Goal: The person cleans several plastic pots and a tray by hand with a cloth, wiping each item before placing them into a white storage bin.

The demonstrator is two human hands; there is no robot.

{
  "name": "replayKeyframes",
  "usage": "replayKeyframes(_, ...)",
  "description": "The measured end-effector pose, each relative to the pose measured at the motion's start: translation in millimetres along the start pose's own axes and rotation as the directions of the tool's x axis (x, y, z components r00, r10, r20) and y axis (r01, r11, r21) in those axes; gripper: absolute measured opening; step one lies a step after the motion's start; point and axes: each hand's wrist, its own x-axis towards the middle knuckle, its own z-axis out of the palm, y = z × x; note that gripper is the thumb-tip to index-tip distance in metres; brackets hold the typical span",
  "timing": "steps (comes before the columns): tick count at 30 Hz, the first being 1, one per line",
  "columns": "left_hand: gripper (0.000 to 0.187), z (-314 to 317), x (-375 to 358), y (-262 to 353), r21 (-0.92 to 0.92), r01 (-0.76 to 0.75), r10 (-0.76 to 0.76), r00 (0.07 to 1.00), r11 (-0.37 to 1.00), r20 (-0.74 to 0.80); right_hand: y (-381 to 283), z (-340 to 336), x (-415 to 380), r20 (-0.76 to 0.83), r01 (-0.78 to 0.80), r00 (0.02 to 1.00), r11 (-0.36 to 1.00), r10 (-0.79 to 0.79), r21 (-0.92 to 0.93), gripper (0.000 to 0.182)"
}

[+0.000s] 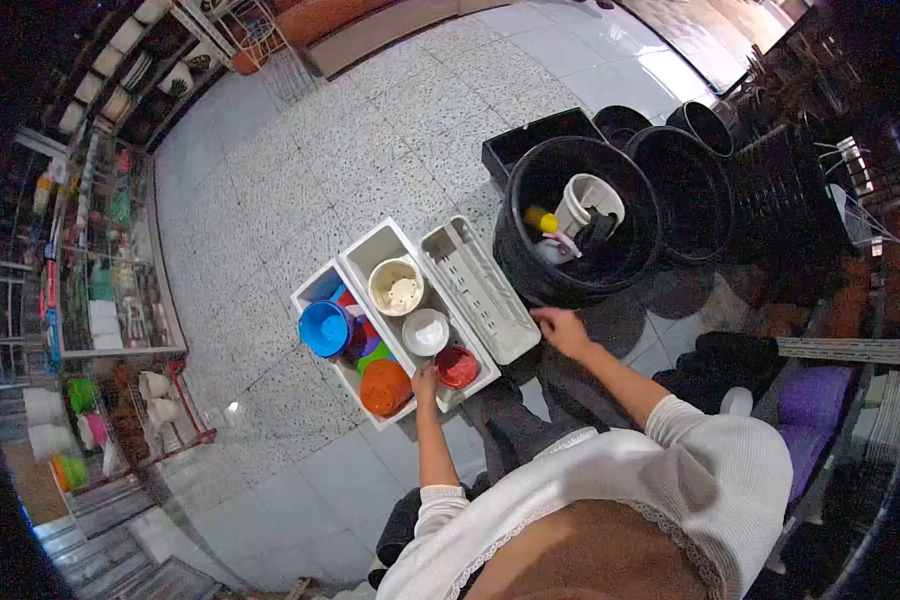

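Observation:
My left hand point(423, 384) is closed at the near rim of a long white planter box point(384, 238), beside a red pot point(457, 367). Also in this box are a cream pot point(396, 287) and a white pot point(426, 332). To its left, a second white planter box point(316, 281) holds a blue pot point(325, 328), an orange pot point(385, 388) and other colored pots. On the right lies a long grey planter point(485, 292) with slots in its base. My right hand point(562, 330) has its fingers closed at this planter's near right rim.
A large black tub point(511, 225) with a white pot point(590, 205) and a yellow-topped bottle point(542, 220) inside stands ahead right. More black tubs point(681, 190) and a black rectangular planter point(536, 142) stand around it. Glass-fronted shelves point(120, 260) line the left.

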Motion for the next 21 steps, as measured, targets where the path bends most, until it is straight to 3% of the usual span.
replayKeyframes(1, 0.03, 15, -9, 5, 0.011, -0.01, 0.009, 1.0, 1.0, 0.01, 9, -18, 11, -0.107, 0.017, 0.994, 1.0, -0.014, 0.02, 0.03)
replayKeyframes(3, 0.028, 51, -32, 17, 0.026, -0.023, 0.022, 0.999, 0.999, 0.027, 17, -63, 35, -0.267, -0.191, 0.942, 0.978, 0.206, 0.081, 0.027)
replayKeyframes(5, 0.027, 84, -32, 10, -0.011, -0.069, 0.07, 0.996, 0.998, 0.064, 45, -95, 65, -0.448, -0.188, 0.875, 0.982, 0.183, 0.035, 0.026)
replayKeyframes(7, 0.027, 126, -52, 26, -0.006, -0.109, 0.108, 0.983, 0.994, 0.149, 94, -112, 96, -0.497, -0.275, 0.853, 0.947, 0.16, -0.166, 0.026)
replayKeyframes(10, 0.029, 174, -66, 28, 0.052, -0.168, 0.152, 0.962, 0.984, 0.228, 105, -145, 128, -0.441, -0.442, 0.861, 0.801, 0.252, -0.405, 0.034)
replayKeyframes(12, 0.028, 216, -76, 38, 0.157, -0.229, 0.192, 0.956, 0.961, 0.222, 127, -148, 137, -0.319, -0.447, 0.892, 0.737, 0.321, -0.508, 0.033)
replayKeyframes(14, 0.028, 253, -85, 44, 0.336, -0.496, 0.431, 0.866, 0.801, 0.253, 144, -154, 141, -0.231, -0.405, 0.914, 0.706, 0.334, -0.582, 0.038)
replayKeyframes(15, 0.028, 272, -89, 48, 0.413, -0.605, 0.533, 0.796, 0.68, 0.288, 149, -155, 138, -0.274, -0.421, 0.904, 0.794, 0.328, -0.439, 0.028)
replayKeyframes(16, 0.029, 297, -106, 69, 0.459, -0.584, 0.512, 0.81, 0.669, 0.285, 152, -156, 131, -0.362, -0.382, 0.898, 0.853, 0.252, -0.355, 0.026)
replayKeyframes(17, 0.028, 322, -123, 90, 0.51, -0.65, 0.584, 0.75, 0.563, 0.311, 154, -158, 120, -0.452, -0.332, 0.873, 0.903, 0.183, -0.275, 0.024)
replayKeyframes(19, 0.026, 370, -141, 119, 0.583, -0.745, 0.698, 0.604, 0.324, 0.384, 149, -174, 93, -0.512, -0.269, 0.839, 0.959, 0.185, -0.095, 0.022)
replayKeyframes(21, 0.037, 416, -123, 124, 0.651, -0.752, 0.696, 0.521, 0.102, 0.493, 144, -200, 57, -0.545, -0.224, 0.81, 0.973, 0.216, 0.053, 0.021)
